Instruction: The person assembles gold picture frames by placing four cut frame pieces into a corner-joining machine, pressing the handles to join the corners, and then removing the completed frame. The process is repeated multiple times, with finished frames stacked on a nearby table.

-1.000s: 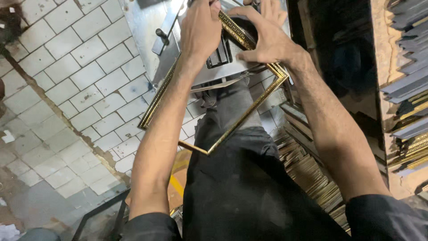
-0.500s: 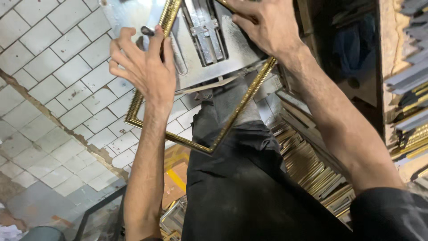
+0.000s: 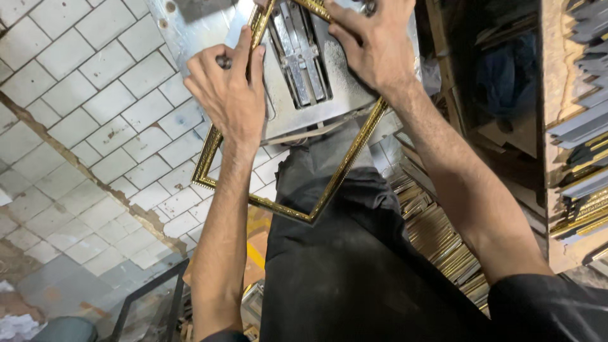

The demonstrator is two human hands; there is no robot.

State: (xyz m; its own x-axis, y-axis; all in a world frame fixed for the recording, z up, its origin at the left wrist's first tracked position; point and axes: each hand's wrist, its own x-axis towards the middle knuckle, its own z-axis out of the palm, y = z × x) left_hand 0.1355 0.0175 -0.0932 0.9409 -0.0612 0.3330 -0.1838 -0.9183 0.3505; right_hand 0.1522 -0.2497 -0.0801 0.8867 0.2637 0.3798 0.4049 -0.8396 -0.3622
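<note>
White tiled floor (image 3: 76,126) is seen at the left. A gold picture frame (image 3: 278,212) is laid over the grey metal machine plate (image 3: 329,95), probably to seat a corner there. Its left rail is pressed by the left hand (image 3: 228,95), fingers loosely curled; its right side is pinned flat under the right hand (image 3: 373,47). Stacked mouldings (image 3: 443,247) are stored at the right.

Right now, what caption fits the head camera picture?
Both hands, left and right, press a gold frame onto a metal machine table.
</note>
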